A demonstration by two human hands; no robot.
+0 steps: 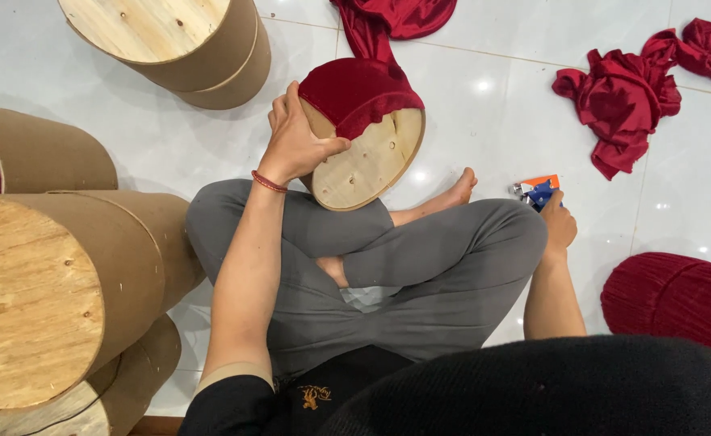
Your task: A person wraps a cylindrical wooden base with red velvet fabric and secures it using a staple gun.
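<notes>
Left hand [295, 145]: I grip the stool [363, 133] at its rim, tilted on my knee so the wooden base faces me and the cloth edge is in reach.
Stool: half sleeved in red velvet [355, 93], pulled over the side and lapping onto the base.
Right hand [559, 224]: closed on the blue-and-orange stapler [539, 192], low by the floor [492, 73] beside my thigh.
Around me: bare tubes [65, 282] stacked at my left, a covered stool [678, 295] at my right, spare velvet pieces [622, 101] heaped ahead.
</notes>
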